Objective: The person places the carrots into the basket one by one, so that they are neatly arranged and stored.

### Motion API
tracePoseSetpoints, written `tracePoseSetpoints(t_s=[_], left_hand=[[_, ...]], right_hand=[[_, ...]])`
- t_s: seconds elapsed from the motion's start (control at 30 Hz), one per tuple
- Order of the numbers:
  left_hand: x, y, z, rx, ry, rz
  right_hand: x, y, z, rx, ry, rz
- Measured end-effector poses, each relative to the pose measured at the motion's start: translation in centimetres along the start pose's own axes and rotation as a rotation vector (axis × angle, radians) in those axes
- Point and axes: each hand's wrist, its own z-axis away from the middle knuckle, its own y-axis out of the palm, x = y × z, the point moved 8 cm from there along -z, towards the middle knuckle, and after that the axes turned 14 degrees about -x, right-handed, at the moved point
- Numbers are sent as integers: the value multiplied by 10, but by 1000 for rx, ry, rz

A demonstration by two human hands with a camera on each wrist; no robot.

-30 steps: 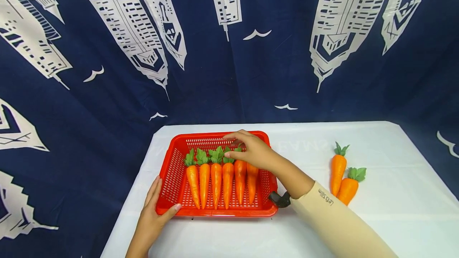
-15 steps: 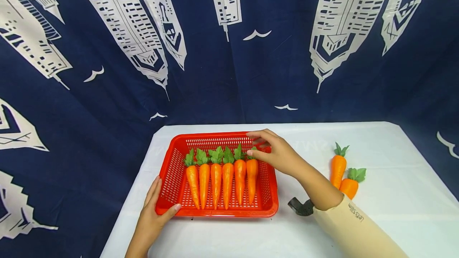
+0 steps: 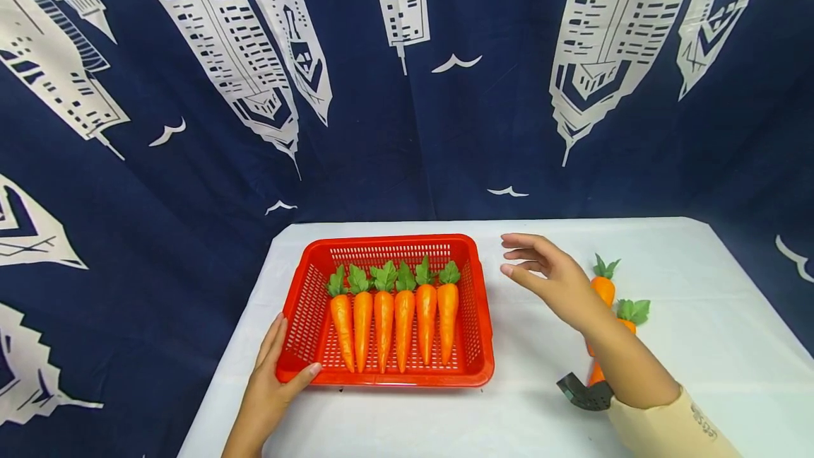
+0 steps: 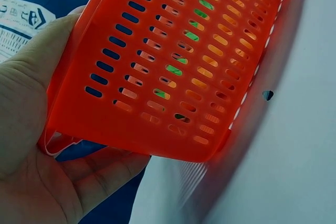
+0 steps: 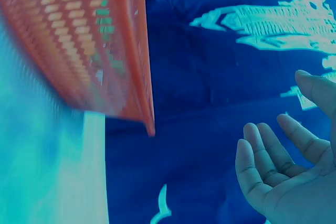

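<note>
A red perforated plastic basket [image 3: 381,379] stands on the white table. Inside it several orange carrots [image 3: 384,324] with green leaves lie side by side in a row, leaf ends toward the back. At the basket's front left corner my left hand [image 3: 270,384] holds the rim, thumb along the front and fingers along the left side; the left wrist view shows this hand [image 4: 26,98] around the corner too. Right of the basket, in the air, my right hand [image 3: 553,278] has its fingers loosely bent and nothing in them. The right wrist view shows that hand [image 5: 299,182] apart from the basket [image 5: 126,87].
Two more carrots lie on the table at the right, one with a narrow leaf tuft [image 3: 603,266] and one with broad leaves [image 3: 633,311]. My right forearm partly hides both. A dark blue cloth [image 3: 407,161] with white buildings hangs behind the table [image 3: 712,288].
My right hand has moved from above the carrots' leaves out past the basket's right edge, toward the two loose carrots. The left hand and the basket have stayed in place.
</note>
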Motion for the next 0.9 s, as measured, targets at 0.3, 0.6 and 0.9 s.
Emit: tracePoseSetpoints(t_s=[0.3, 0.6, 0.9], left_hand=[[1, -1, 0, 3, -4, -17], [2, -2, 1, -1, -2, -1], [2, -1, 0, -4, 5, 1]], right_hand=[[-23, -41, 17, -104, 18, 48], [-59, -70, 36, -154, 102, 110], [-98, -94, 51, -177, 222, 207]])
